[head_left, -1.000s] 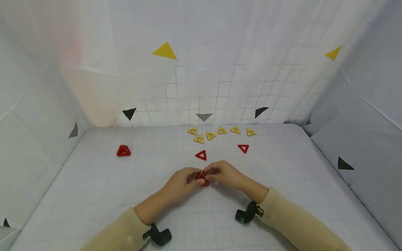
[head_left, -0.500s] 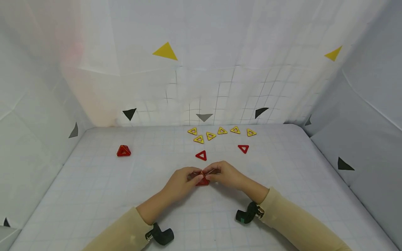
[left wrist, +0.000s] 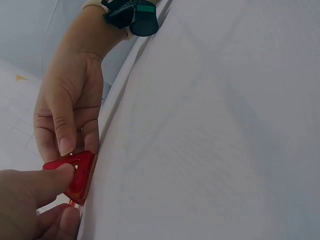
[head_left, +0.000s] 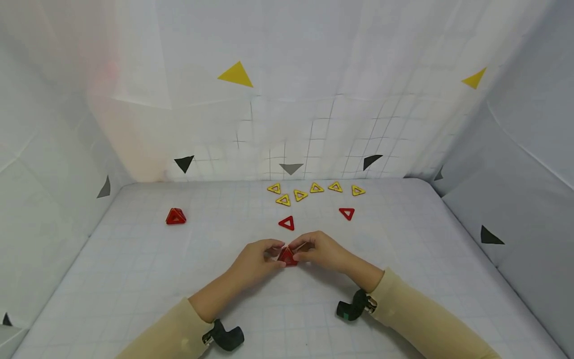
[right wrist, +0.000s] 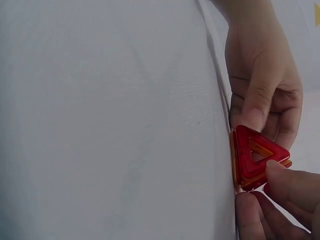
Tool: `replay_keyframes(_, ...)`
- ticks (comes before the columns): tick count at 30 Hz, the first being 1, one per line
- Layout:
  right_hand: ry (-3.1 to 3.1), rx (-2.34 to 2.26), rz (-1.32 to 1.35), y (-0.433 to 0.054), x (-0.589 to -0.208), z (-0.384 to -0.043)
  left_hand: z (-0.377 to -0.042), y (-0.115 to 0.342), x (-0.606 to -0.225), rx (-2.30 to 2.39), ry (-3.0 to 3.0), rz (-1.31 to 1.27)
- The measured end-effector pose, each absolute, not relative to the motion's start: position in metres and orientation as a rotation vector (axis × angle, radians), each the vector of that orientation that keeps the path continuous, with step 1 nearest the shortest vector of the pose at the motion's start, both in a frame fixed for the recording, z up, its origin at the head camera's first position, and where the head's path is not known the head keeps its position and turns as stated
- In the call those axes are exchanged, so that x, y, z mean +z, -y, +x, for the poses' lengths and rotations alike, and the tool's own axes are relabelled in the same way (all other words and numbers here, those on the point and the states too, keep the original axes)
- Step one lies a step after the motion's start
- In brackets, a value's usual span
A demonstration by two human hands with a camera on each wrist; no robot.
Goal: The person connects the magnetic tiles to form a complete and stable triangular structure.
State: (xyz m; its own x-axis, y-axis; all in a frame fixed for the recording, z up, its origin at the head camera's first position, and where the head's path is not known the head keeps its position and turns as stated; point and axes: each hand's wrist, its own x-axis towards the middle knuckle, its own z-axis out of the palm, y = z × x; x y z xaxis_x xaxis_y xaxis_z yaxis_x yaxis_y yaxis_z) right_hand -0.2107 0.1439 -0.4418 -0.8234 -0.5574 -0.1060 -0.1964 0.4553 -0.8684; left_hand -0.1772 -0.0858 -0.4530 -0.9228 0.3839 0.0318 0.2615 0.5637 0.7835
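A small red pyramid of triangular magnetic tiles (head_left: 288,259) stands on the table between both hands. My left hand (head_left: 255,264) holds it from the left, thumb at the lower front and fingers behind. From the right, my right hand (head_left: 325,253) pinches it, thumb on the front and index finger near the peak. Close up in the right wrist view, the pyramid (right wrist: 245,157) shows a hollow red face and orange-tinted edges. In the left wrist view my left thumb (left wrist: 57,175) lies on a red face of the pyramid (left wrist: 82,177).
Two loose red triangle tiles (head_left: 290,223) (head_left: 347,213) lie beyond the hands. Several yellow triangle tiles (head_left: 300,195) are spread along the back. A second red pyramid (head_left: 175,216) sits at the far left. White cloth walls (head_left: 287,129) border the table.
My left thumb slides from the middle of the pyramid's front down to its lower left, so more of the red face shows. The right hand stays nearly still.
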Motion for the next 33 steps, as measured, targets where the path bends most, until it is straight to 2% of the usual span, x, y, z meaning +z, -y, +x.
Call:
replay_keyframes(17,-2.421,-1.244,-0.589,-0.1372,-0.4386,-0.2065,-0.1804,0.0898,-0.4570,1.364,-2.562,0.621)
replay_keyframes(33,-2.484,-1.197,-0.581,-0.1339,-0.4386,-0.2070,-0.1786,0.0871,-0.4558,1.416,-2.573,0.544)
